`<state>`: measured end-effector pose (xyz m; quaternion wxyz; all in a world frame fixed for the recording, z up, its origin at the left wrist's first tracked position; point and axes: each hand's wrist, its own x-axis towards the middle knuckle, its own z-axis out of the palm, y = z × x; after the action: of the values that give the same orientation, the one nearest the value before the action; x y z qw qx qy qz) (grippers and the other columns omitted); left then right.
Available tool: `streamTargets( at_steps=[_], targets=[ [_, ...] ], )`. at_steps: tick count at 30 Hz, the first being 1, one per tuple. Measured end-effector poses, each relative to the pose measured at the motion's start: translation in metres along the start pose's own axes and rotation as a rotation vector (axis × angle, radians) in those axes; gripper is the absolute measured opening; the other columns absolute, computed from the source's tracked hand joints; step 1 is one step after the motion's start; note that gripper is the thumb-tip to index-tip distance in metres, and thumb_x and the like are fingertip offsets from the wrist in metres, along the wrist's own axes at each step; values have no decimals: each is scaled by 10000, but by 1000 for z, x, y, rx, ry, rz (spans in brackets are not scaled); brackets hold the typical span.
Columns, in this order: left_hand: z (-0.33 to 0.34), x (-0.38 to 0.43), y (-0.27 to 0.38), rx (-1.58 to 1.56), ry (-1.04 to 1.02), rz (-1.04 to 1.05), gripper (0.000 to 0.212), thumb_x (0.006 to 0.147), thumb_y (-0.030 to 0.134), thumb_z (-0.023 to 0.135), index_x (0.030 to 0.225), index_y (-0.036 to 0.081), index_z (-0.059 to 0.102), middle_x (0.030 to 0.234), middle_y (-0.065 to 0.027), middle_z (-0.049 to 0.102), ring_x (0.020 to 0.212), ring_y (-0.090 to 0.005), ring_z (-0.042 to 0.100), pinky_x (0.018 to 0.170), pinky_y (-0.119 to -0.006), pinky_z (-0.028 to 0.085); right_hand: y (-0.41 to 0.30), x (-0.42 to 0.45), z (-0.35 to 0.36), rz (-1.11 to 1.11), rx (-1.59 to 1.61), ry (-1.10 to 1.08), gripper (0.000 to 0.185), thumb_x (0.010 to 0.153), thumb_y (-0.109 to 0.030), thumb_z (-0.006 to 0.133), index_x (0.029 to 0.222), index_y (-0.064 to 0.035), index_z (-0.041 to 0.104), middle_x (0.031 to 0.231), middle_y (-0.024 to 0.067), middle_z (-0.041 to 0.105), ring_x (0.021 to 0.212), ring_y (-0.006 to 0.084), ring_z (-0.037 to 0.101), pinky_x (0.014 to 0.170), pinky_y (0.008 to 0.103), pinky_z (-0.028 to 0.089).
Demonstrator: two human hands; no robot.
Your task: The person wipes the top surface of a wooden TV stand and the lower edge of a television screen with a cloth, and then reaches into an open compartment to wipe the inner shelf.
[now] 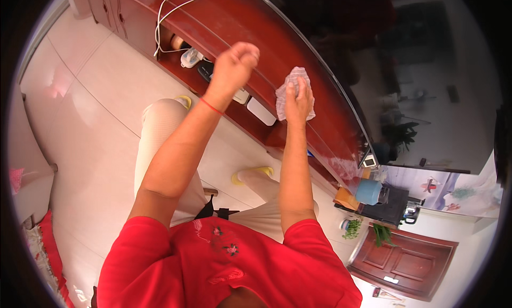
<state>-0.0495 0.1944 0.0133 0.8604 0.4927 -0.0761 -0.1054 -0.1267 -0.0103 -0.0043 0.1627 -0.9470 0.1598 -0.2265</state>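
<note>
My right hand [301, 102] lies over a pale pinkish cloth [282, 101], pressing it against the glossy red-brown top of a TV cabinet [248, 23]. Parts of the cloth stick out around the fingers. My left hand [238, 63], with a red string at the wrist, is above the cabinet's front edge. Its fingers are curled in loosely, and nothing shows in them. Behind the cabinet top stands a large dark television [424, 80], its screen reflecting the room.
An open shelf below the top holds a white power strip [191, 58], a black device [205, 71] and a white box [261, 111]. A white cable [161, 21] hangs over the front edge at left. To the right are a blue container [369, 192] and a potted plant [352, 228].
</note>
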Motion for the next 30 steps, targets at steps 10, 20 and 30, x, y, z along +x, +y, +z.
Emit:
streamTargets(
  at_steps=[10, 20, 30],
  targets=[
    [111, -39, -67, 1190, -343, 753, 467, 769, 210, 640, 1203, 85, 519, 1348, -155, 424, 1254, -339, 390, 1012, -479, 328, 71, -117, -111, 292, 935, -329, 239, 932, -244, 538, 967, -20, 616, 952, 40, 655, 819, 121, 621, 765, 281, 471],
    [174, -14, -96, 1769, -470, 467, 644, 727, 474, 656, 1296, 218, 497, 1431, -108, 357, 1347, -311, 278, 1028, -512, 316, 150, -173, -60, -50, 67, -906, 350, 833, -334, 569, 1012, -34, 599, 991, 187, 636, 916, 349, 603, 789, 414, 478],
    [-40, 125, -7, 1756, -143, 551, 472, 726, 270, 616, 1160, 89, 575, 1237, -180, 531, 1114, -368, 522, 942, -425, 432, 171, -180, -91, 68, 178, -654, 329, 809, -301, 589, 945, -2, 588, 961, 185, 620, 893, 337, 615, 798, 453, 477]
  ],
)
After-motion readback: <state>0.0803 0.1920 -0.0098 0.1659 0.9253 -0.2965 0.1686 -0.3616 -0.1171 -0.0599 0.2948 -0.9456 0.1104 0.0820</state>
